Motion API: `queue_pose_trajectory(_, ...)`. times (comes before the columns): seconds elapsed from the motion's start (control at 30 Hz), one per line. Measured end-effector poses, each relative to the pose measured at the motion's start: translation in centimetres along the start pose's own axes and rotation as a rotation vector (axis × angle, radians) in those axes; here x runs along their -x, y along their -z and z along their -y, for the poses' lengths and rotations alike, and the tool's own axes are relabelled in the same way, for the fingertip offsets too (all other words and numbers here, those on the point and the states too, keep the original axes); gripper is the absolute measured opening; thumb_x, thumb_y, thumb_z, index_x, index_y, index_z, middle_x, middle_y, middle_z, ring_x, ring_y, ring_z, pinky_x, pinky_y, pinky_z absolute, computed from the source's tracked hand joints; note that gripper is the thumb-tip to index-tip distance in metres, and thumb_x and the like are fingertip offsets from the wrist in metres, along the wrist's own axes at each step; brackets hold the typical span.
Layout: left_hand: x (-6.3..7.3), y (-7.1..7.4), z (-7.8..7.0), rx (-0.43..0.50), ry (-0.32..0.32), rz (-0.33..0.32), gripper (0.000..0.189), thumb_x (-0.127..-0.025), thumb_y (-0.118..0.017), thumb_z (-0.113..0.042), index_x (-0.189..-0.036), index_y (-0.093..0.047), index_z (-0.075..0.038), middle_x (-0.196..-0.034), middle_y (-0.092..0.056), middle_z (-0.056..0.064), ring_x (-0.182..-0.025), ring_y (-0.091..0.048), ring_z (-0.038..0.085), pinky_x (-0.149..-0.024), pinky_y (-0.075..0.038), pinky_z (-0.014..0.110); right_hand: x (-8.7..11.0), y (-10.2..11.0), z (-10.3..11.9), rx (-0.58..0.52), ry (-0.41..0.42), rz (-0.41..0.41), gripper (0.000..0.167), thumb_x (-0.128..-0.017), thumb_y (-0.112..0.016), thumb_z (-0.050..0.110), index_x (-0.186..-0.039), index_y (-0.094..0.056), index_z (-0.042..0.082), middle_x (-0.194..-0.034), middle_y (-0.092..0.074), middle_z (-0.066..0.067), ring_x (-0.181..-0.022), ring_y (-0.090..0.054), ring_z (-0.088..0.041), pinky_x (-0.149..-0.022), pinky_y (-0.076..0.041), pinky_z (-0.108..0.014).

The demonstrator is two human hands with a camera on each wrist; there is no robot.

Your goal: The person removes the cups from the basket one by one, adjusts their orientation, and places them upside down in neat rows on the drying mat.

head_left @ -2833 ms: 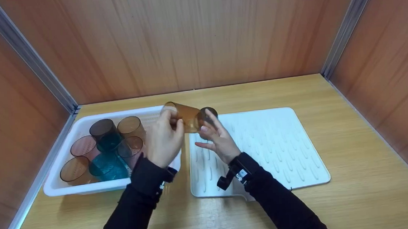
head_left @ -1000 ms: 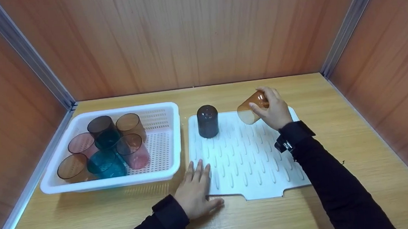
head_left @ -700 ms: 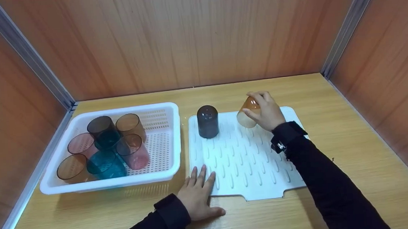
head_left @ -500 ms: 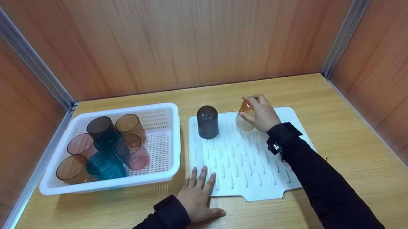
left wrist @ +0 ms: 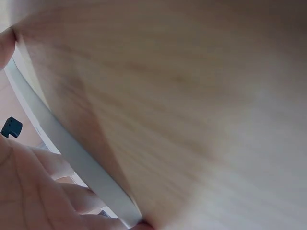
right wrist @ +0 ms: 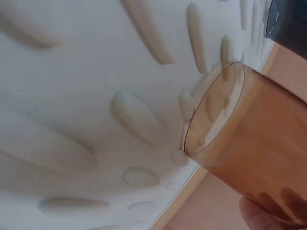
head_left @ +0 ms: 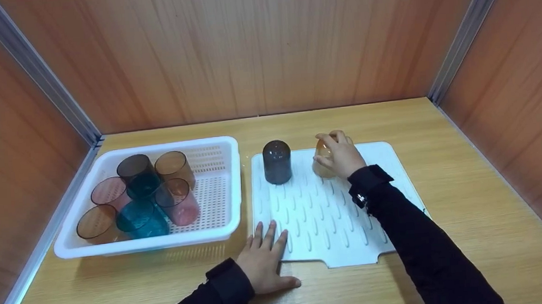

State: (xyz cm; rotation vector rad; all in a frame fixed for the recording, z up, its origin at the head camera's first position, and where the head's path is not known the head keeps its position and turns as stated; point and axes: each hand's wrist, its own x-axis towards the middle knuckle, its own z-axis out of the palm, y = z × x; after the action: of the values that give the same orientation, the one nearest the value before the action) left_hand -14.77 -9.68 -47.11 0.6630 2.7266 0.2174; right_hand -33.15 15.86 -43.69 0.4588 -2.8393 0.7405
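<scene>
My right hand (head_left: pixel 342 157) grips an upside-down amber tumbler (head_left: pixel 321 170) by its base end, over the back part of the white ridged drying mat (head_left: pixel 325 243). In the right wrist view the rim of the see-through tumbler (right wrist: pixel 259 143) is right at the mat's raised ridges, with fingertips showing through its wall. To its left a dark grey tumbler (head_left: pixel 277 165) stands upside down on the mat. My left hand (head_left: pixel 262 267) rests with spread fingers at the mat's near left edge, thumb on the table. The left wrist view shows fingers across the mat's edge (left wrist: pixel 76 153).
A white perforated basket (head_left: pixel 234 192) at the left holds several upright tumblers, among them a teal tumbler (head_left: pixel 142 223), a pink tumbler (head_left: pixel 187 212) and an amber tumbler (head_left: pixel 97 226). Wooden panels (head_left: pixel 264 52) enclose the table at the back and both sides.
The amber tumbler went from both hands to the right hand, moved right, turned upside down and came down to the mat. My left hand moved down to the mat's near edge.
</scene>
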Motion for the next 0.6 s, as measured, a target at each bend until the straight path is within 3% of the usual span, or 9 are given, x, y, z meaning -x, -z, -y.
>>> queue_pose_trajectory(0.6, 0.06, 0.22, -0.02, 0.013, -0.006, 0.013, 0.11, -0.075, -0.057, -0.08, -0.157, -0.023, -0.014, -0.163, -0.012, 0.022, -0.149, -0.009, 0.047, -0.116, -0.026, 0.059, -0.48, -0.5, 0.21, -0.04, -0.033, 0.038, 0.063, -0.092, -0.068, 0.037, -0.148, -0.042, 0.02, -0.147, -0.037, -0.023, -0.13, -0.042, -0.045, -0.102, -0.044, -0.057)
